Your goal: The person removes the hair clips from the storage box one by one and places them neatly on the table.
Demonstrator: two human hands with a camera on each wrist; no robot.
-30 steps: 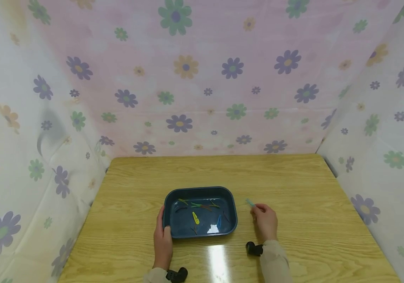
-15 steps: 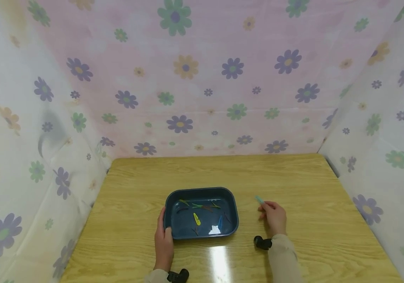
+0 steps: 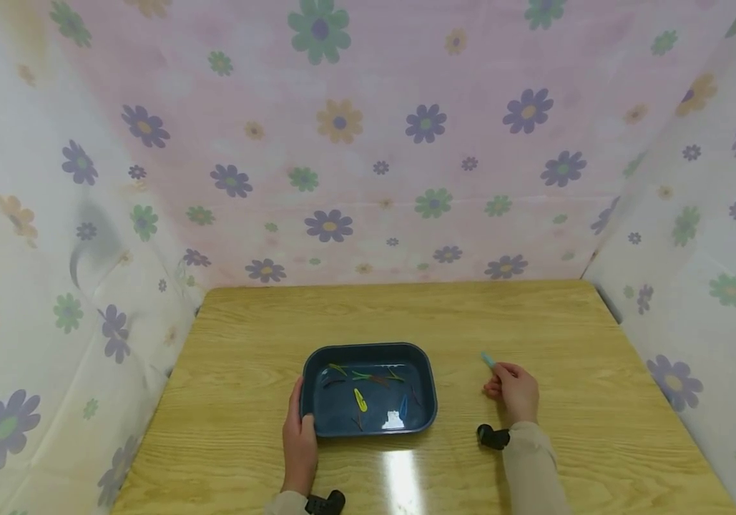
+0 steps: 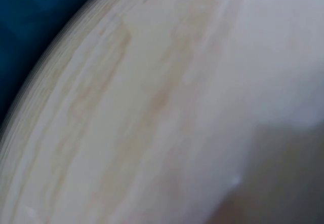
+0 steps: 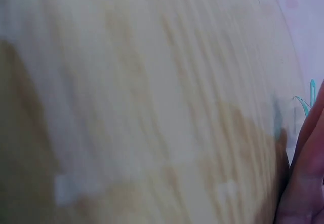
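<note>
My left hand [image 3: 300,443] holds the left side of a dark blue rectangular tray [image 3: 370,433], fingers along its outer wall and thumb at the rim. Inside lie several hair clips, among them a yellow snap clip [image 3: 360,400], a blue one [image 3: 403,408] and a green one [image 3: 361,375]; some thin dark ones are hard to make out. Right of the tray, my right hand [image 3: 517,392] pinches a light teal hair clip [image 3: 488,359] between thumb and fingertips. The right wrist view shows that teal clip [image 5: 312,89] with its parts spread apart, partly hidden by the fingers.
The wooden table [image 3: 265,322] reaches back to a flowered pink cloth [image 3: 368,143], with pale flowered cloths at both sides. Light glares off the tabletop in front of the tray. Each wrist carries a black camera, such as the right camera [image 3: 492,436].
My right hand has moved right, away from the tray, with the teal clip in its fingertips. The left hand and tray stay almost where they were.
</note>
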